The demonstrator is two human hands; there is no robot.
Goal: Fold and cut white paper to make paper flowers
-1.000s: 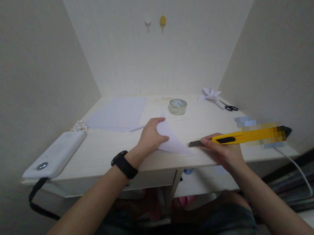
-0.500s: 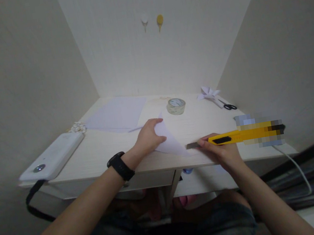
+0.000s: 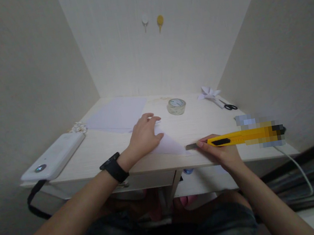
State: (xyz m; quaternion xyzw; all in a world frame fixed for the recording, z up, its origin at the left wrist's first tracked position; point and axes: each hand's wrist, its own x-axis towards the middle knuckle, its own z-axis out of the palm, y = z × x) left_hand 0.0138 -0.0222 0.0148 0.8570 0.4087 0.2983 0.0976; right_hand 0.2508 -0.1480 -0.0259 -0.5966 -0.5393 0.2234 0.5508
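Note:
My left hand [image 3: 143,135], with a black watch on the wrist, presses down on a folded white paper triangle [image 3: 169,145] near the front edge of the white desk [image 3: 205,121]. Its fingers are spread over the paper. My right hand [image 3: 220,152] grips a yellow utility knife [image 3: 237,137] with its blade out. The blade tip points left and meets the near corner of the paper.
White sheets [image 3: 117,113] lie at the back left. A tape roll [image 3: 176,106], a folded paper shape [image 3: 209,93] and black scissors [image 3: 228,106] sit further back. A white device with a black strap [image 3: 53,157] rests at the left edge. A cable [image 3: 298,168] hangs at the right.
My left hand has slid left and flattened the paper, which stood up more before. The knife has barely moved.

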